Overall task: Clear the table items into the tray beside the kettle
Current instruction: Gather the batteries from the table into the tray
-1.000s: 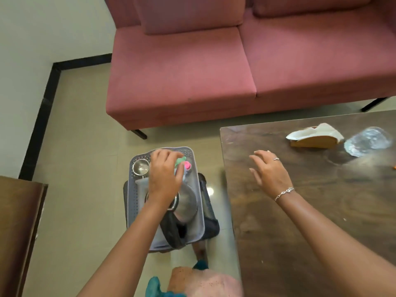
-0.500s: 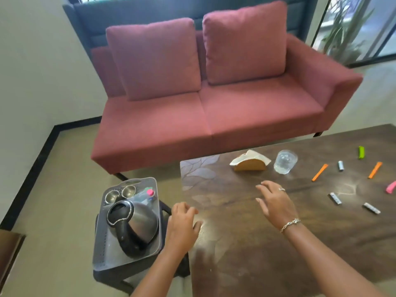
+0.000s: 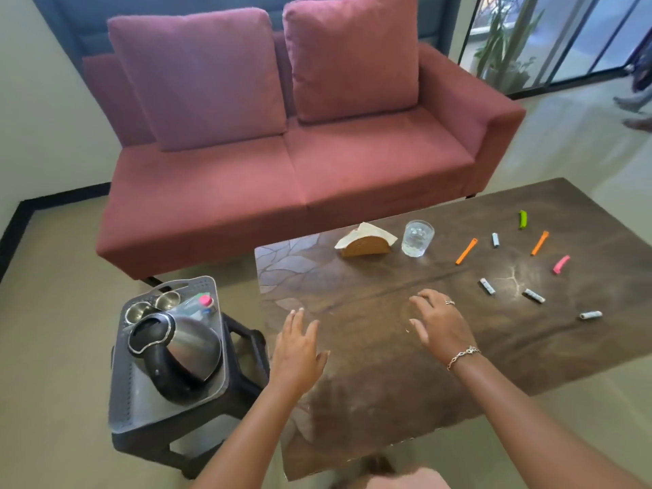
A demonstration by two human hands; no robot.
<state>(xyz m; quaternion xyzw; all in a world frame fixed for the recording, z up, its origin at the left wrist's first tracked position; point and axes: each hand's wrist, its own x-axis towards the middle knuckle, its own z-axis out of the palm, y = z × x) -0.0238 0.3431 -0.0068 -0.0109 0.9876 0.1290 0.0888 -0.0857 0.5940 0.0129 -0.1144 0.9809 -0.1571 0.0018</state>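
Observation:
A grey tray [image 3: 121,400] on a black stool holds a steel kettle [image 3: 180,347], two small steel cups [image 3: 155,305] and a clear bottle with a pink cap [image 3: 204,301]. On the brown table [image 3: 388,382] lie a glass [image 3: 417,238], a napkin holder [image 3: 367,241], orange clips [image 3: 466,251], a green clip [image 3: 523,219], a pink clip [image 3: 561,264] and several small silver rolls [image 3: 487,286]. My left hand [image 3: 298,351] hovers open over the table's left edge. My right hand [image 3: 439,321] is open above the table's middle, empty.
A red sofa [image 3: 293,164] with two cushions stands behind the table. The black stool [image 3: 243,368] sits just left of the table. A plant and glass doors are at the back right, where another person's feet [image 3: 635,111] show.
My left hand let go of the bottle in the tray and moved right to the table edge. The view has lifted and swung right, showing the far table items.

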